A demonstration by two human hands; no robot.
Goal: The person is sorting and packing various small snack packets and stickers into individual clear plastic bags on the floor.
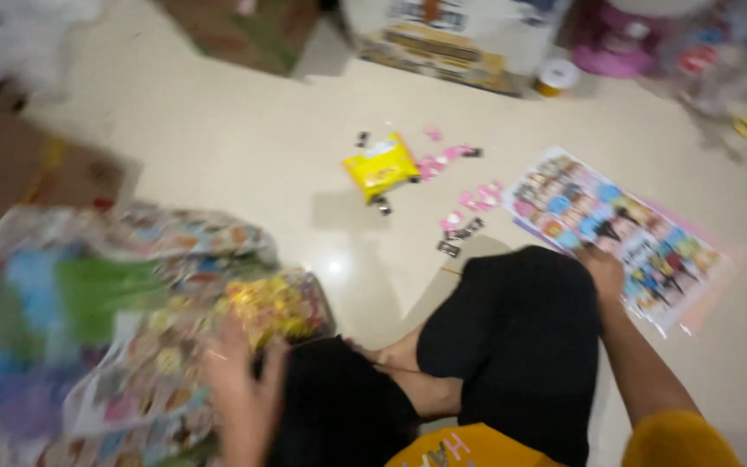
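Presently, the left hand [244, 389] lies blurred, fingers spread, on a pile of patterned plastic bags [131, 329] at near left; no grip is discernible. The right hand [603, 268] presses flat, open, on a colourful sticker sheet [616, 233] on the floor [218, 138] at right. A yellow packet [380, 167] lies farther off, well apart.

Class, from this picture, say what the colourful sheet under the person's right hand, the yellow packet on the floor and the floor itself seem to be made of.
Colourful sheet: probably printed paper or card in clear film; it lies flat, with a pale glossy edge. The right hand rests on it.
Yellow packet: likely thin plastic wrapper; crumpled and slightly shiny.
Floor: smooth cream tile or polished stone, judging by the reflected glare.
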